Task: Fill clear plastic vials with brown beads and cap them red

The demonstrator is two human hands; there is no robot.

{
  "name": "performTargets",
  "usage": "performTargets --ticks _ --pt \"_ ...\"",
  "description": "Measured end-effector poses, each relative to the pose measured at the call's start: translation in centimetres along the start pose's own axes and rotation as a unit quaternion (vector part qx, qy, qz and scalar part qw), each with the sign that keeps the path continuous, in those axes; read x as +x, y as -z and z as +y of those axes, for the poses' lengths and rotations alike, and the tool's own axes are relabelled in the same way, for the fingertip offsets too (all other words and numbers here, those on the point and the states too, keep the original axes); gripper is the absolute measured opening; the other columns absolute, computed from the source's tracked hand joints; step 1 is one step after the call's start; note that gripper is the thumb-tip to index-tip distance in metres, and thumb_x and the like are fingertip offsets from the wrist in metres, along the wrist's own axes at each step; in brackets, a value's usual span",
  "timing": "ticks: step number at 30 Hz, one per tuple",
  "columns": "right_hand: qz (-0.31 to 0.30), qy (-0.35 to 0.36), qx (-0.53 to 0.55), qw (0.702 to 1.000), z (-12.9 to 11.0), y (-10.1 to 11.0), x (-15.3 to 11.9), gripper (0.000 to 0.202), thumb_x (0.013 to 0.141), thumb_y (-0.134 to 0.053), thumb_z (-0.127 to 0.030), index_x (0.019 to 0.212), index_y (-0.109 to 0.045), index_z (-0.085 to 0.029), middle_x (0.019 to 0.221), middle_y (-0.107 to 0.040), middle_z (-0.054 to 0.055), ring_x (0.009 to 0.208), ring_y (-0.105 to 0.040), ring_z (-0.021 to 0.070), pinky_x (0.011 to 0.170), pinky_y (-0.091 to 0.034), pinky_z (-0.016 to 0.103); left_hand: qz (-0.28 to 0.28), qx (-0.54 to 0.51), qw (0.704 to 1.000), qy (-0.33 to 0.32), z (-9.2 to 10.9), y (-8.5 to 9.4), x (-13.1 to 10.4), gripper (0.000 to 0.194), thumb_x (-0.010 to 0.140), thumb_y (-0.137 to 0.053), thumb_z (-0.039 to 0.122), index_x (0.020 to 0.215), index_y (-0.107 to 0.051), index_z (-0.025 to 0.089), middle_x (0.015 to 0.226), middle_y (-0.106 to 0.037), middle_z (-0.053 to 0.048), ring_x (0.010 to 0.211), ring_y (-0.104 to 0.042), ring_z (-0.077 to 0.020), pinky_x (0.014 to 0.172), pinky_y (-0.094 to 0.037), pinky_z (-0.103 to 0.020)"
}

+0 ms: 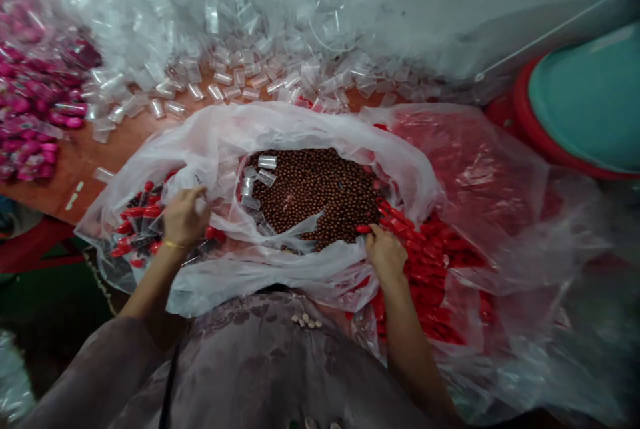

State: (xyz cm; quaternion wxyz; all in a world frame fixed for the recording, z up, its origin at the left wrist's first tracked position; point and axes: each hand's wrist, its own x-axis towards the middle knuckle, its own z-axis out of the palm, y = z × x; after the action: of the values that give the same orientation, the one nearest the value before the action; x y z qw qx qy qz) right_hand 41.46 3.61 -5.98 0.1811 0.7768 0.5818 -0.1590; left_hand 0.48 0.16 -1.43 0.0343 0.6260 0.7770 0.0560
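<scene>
My right hand pinches a small red plastic piece at the right edge of a heap of small brown balls. Beside that hand lies a pile of similar red pieces. At the left, my left hand, with a yellow band at the wrist, hovers by clear tubes with red tops, some showing dark contents. Its fingers are curled together, and what they hold, if anything, is hidden. Several clear tubes rest on the left part of the balls. A whitish plastic sheet surrounds the heap.
Many loose clear tubes are heaped along the back of the orange table. Pink pieces are piled at far left. A red and teal round container stands at right. Clear plastic bagging spreads over the right side.
</scene>
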Motion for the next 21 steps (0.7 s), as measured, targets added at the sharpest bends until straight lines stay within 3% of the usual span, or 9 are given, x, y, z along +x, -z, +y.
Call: performTargets --ticks 2,4,8,11,14,18,21 --pt "-0.036 -0.007 0.016 0.999 -0.4 -0.3 -1.1 0.039 0.089 -0.036 -0.028 0.122 -0.055 -0.025 0.1 -0.065 0.011 0.09 -0.061 0.025 0.073 -0.044 0.034 -0.063 -0.029 0.995 -0.07 4.1 -1.9 1.8 0.032 0.085 -0.042 0.03 0.112 -0.055 0.021 0.101 -0.061 -0.009 0.091 -0.055 -0.022 0.079 -0.041 -0.034" --pt "-0.049 -0.003 0.038 0.998 -0.8 -0.8 -2.1 0.04 0.09 -0.032 -0.027 0.123 -0.054 -0.023 0.104 -0.064 0.011 0.092 -0.061 0.0239 0.075 -0.044 0.034 -0.087 -0.027 0.987 -0.129 7.5 -3.9 4.0 0.033 0.086 -0.038 0.021 0.115 -0.054 0.023 0.111 -0.057 -0.011 0.097 -0.052 -0.0232 0.082 -0.038 -0.036" --pt "0.021 -0.01 0.068 0.997 -1.5 -1.8 -3.3 0.043 0.092 -0.029 -0.036 0.122 -0.051 -0.017 0.112 -0.059 0.014 0.093 -0.059 0.0219 0.073 -0.043 0.032 -0.145 -0.076 0.975 -0.151 10.4 -6.7 7.8 0.024 0.087 -0.037 0.017 0.093 -0.06 0.018 0.106 -0.057 -0.014 0.106 -0.046 -0.0269 0.091 -0.031 -0.043" --pt "0.051 -0.024 0.089 0.994 -1.8 -2.4 -3.4 0.041 0.09 -0.035 -0.038 0.118 -0.051 -0.013 0.11 -0.057 0.016 0.091 -0.059 0.0223 0.071 -0.043 0.031 -0.23 -0.152 0.953 -0.123 11.0 -7.2 8.9 0.014 0.083 -0.047 0.018 0.076 -0.059 0.013 0.086 -0.06 -0.011 0.104 -0.048 -0.025 0.094 -0.03 -0.039" --pt "0.055 -0.029 0.134 0.989 -1.6 -2.6 -3.0 0.034 0.088 -0.035 -0.027 0.114 -0.052 -0.012 0.105 -0.06 0.014 0.092 -0.058 0.0211 0.072 -0.041 0.03 -0.299 -0.2 0.929 -0.084 12.3 -7.3 8.6 0.015 0.076 -0.058 0.024 0.069 -0.058 0.011 0.068 -0.058 -0.003 0.087 -0.057 -0.019 0.082 -0.038 -0.029" --pt "0.043 -0.064 0.173 0.982 -1.5 -2.4 -2.3 0.035 0.09 -0.033 -0.036 0.109 -0.052 -0.013 0.099 -0.063 0.013 0.087 -0.06 0.0224 0.068 -0.041 0.03 -0.38 -0.267 0.886 0.018 16.0 -8.7 8.9 0.026 0.077 -0.057 0.029 0.059 -0.056 0.011 0.049 -0.054 -0.001 0.049 -0.054 -0.0118 0.055 -0.043 -0.024" --pt "0.032 -0.091 0.145 0.985 -1.8 -2.1 -1.6 0.044 0.09 -0.029 -0.048 0.104 -0.055 -0.015 0.092 -0.065 0.014 0.079 -0.062 0.0243 0.063 -0.04 0.031 -0.376 -0.34 0.854 0.119 19.4 -10.7 10.3 0.023 0.081 -0.052 0.029 0.068 -0.058 0.01 0.053 -0.058 -0.004 0.042 -0.052 -0.011 0.046 -0.043 -0.023"
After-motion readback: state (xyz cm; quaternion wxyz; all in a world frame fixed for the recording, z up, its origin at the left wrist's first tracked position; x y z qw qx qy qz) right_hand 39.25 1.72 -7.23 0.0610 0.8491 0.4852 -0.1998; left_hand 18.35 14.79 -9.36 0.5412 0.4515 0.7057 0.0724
